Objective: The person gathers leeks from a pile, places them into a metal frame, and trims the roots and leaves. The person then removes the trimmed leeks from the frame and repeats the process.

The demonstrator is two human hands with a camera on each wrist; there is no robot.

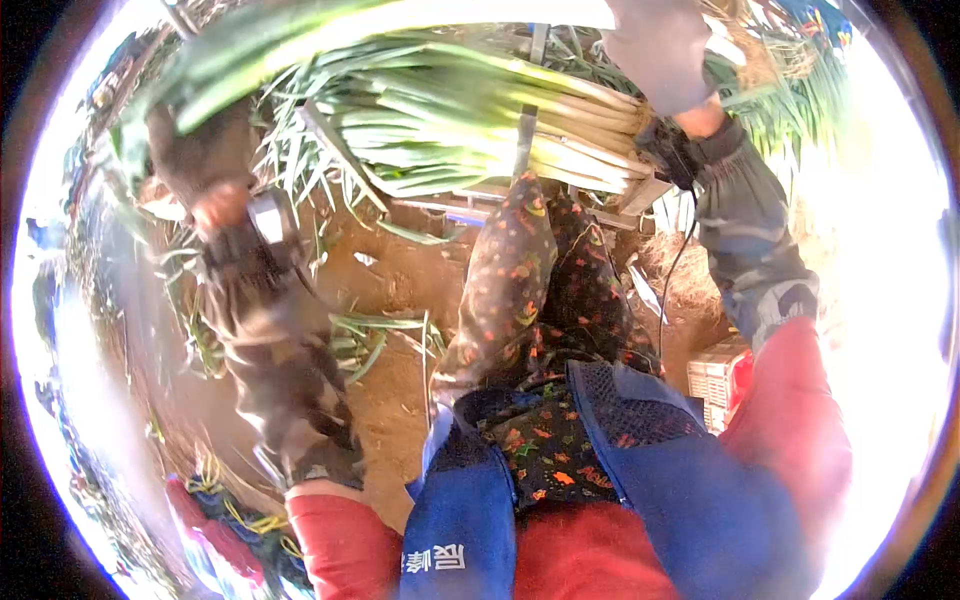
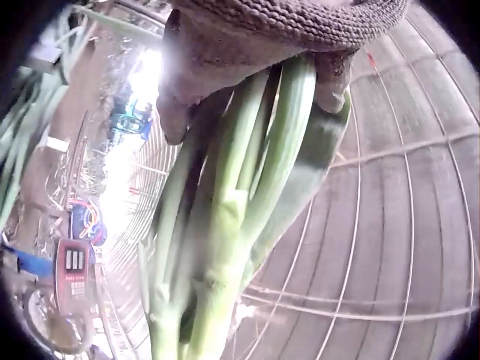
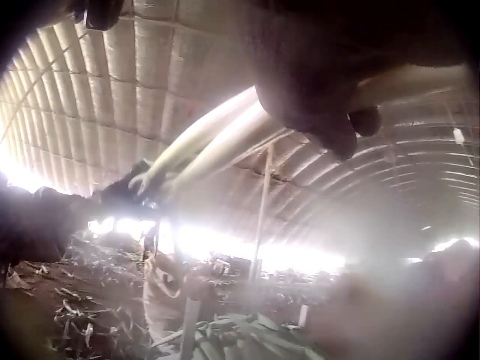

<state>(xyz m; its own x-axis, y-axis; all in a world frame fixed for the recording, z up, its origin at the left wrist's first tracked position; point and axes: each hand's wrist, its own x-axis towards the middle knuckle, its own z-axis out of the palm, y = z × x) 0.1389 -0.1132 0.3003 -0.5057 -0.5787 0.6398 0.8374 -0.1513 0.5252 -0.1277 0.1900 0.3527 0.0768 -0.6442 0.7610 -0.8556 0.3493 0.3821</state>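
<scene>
Several long green onions (image 1: 400, 40) stretch across the top of the head view, held up between both gloved hands. My left hand (image 1: 205, 155) grips their green leaf end; in the left wrist view its glove (image 2: 247, 52) wraps round the leaves above the paler stalks (image 2: 229, 240). The white end is gripped by my right hand (image 1: 660, 55). In the right wrist view that glove (image 3: 315, 90) is dark and blurred, with pale stalks (image 3: 217, 139) running out from it. Below the held onions lies a heap of green onions (image 1: 450, 125), white ends to the right.
Upright metal posts (image 1: 525, 140) of a rack flank the heap in front of my knees. Loose leaves (image 1: 370, 345) litter the dirt floor. A plastic crate (image 1: 710, 385) stands by my right side. A red device with a keypad (image 2: 71, 277) appears in the left wrist view.
</scene>
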